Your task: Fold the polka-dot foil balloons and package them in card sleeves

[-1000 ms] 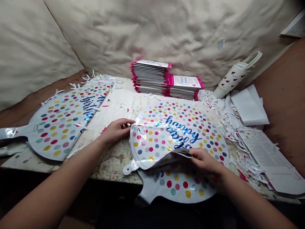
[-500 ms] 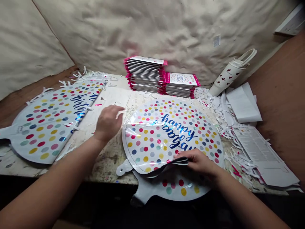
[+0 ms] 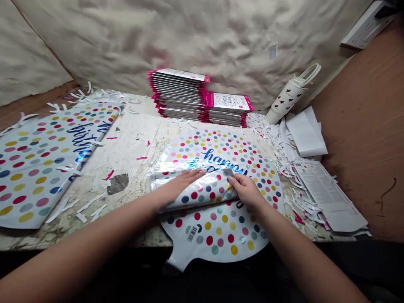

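At the centre of the frame, the left hand [image 3: 179,184] lies open on the folded balloon [image 3: 202,195]; the right hand [image 3: 248,191] pinches its edge. Even pressure should make the fold smooth.

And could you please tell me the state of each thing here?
Upper white dotted foil balloon: partly folded.
Lower white dotted foil balloon: spread flat.
Leftmost white dotted foil balloon: folded.
Pink-edged flat packets: stacked.
White heart-patterned bottle: handle raised.
White paper strips: scattered.
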Motion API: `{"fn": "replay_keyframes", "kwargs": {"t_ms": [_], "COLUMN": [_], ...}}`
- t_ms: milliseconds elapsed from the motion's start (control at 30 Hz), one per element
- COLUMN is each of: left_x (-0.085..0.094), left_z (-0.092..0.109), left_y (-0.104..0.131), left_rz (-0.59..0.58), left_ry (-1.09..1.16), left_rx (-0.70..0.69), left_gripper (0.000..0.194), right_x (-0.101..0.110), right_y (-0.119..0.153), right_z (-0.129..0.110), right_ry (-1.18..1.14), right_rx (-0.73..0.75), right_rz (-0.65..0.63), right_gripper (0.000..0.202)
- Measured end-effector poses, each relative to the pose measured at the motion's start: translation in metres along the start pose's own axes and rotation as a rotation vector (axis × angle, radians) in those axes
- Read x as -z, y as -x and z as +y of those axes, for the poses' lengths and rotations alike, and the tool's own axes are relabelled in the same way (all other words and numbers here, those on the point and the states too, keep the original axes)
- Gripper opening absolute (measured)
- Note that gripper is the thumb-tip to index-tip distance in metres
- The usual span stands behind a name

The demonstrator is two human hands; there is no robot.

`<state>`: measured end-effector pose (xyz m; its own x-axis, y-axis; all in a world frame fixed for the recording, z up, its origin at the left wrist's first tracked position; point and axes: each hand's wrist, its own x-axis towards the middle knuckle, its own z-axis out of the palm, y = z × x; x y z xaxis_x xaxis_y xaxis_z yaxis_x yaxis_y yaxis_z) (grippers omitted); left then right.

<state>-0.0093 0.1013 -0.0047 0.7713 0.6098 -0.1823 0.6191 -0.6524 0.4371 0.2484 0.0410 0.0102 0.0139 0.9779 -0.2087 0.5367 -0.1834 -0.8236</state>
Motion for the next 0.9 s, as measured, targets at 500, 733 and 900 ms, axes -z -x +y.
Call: {"fn": "replay_keyframes", "kwargs": {"t_ms": [500, 733, 900], "left_x": [-0.053, -0.054, -0.046], "left_z": [0.089, 0.073, 0.078], "left_y": [0.038, 0.044, 0.045], "left_rz": [0.262, 0.263, 0.162], "left_ry": [-0.29, -0.281, -0.24], "left_rx": [0.1, 0.095, 0.121], "left_gripper": [0.074, 0.079, 0.079], "right_x": [-0.016, -0.024, -0.001], "right_y": [0.003, 0.024, 0.024], "right_z": [-0.019, -0.008, 0.006], "right_ry": [0.331, 0.673, 0.829], "right_rx": [0.084, 0.403, 0.545], "right_rz": [0.291, -0.239, -0.125], "right_gripper": [0.04, 0.078, 0.059]}}
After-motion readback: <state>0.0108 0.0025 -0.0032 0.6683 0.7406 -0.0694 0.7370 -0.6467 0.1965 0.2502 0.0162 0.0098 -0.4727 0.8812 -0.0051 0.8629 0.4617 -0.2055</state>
